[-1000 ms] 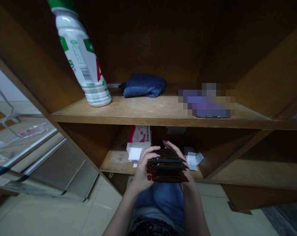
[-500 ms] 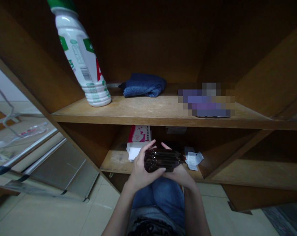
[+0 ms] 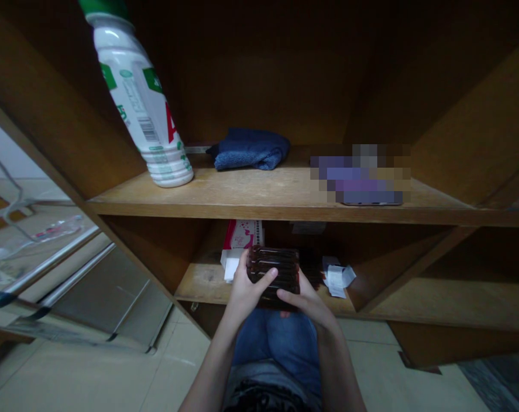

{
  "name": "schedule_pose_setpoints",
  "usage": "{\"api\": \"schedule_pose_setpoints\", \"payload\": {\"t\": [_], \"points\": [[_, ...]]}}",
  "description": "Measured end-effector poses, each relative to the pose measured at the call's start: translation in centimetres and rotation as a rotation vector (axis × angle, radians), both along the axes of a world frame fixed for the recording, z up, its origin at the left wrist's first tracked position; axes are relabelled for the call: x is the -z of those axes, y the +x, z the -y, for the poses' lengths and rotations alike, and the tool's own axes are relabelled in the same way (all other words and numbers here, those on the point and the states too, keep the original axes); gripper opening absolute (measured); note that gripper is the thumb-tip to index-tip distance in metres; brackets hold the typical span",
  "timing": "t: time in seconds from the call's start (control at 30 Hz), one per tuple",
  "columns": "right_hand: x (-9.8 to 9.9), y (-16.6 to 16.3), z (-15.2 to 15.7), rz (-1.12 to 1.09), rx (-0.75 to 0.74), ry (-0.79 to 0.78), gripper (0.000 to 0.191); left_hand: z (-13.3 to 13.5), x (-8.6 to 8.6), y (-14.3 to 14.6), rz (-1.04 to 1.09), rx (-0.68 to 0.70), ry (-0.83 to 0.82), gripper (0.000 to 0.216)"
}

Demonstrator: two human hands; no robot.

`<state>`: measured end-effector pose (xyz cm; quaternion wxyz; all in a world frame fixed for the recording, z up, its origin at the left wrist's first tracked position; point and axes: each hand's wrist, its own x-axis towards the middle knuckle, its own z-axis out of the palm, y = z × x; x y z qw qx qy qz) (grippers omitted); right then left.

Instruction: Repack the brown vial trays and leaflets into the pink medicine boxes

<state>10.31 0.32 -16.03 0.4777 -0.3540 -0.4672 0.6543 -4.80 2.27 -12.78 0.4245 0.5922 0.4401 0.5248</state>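
Both my hands hold a glossy dark brown ribbed pack (image 3: 278, 257), which looks like a strip of joined vials, in front of the lower shelf. My left hand (image 3: 250, 289) grips its left side with the thumb across the face. On the other side my right hand (image 3: 304, 297) closes round the lower right edge, thumb also on the face. Most of the fingers are hidden behind the pack. Just beyond it lies a red and white carton (image 3: 244, 234), its white flap towards me. Near my right hand are more dark ribbed pieces (image 3: 314, 269) and a crumpled white paper (image 3: 339, 279).
On the upper shelf (image 3: 242, 194) stand a white bottle (image 3: 143, 109) with a green cap and a folded blue cloth (image 3: 253, 150). A blurred-out flat item (image 3: 366, 186) lies to the right. At left is a metal-framed rack (image 3: 79, 274) with a hanger.
The pack has turned so its broad ribbed face shows to me. Both thumbs have moved onto that face, and my right hand now grips the right side.
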Motion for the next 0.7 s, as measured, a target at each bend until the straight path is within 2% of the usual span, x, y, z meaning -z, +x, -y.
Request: {"api": "schedule_pose_setpoints", "payload": {"t": [0.27, 0.43, 0.57, 0.7], "points": [[0.3, 0.1, -0.1, 0.029, 0.019, 0.025, 0.071, 0.2, 0.2, 0.1, -0.013, -0.007, 0.024, 0.046], [0.5, 0.2, -0.4, 0.015, 0.123, 0.182, 0.065, 0.4, 0.5, 0.3, -0.021, -0.044, 0.053, 0.059], [0.6, 0.4, -0.4, 0.041, 0.129, 0.245, 0.068, 0.9, 0.5, 0.3, -0.021, -0.064, 0.12, 0.068], [0.3, 0.4, -0.2, 0.013, 0.066, 0.266, 0.081, 1.3, 1.0, 0.0, -0.038, -0.003, 0.184, 0.068]]}}
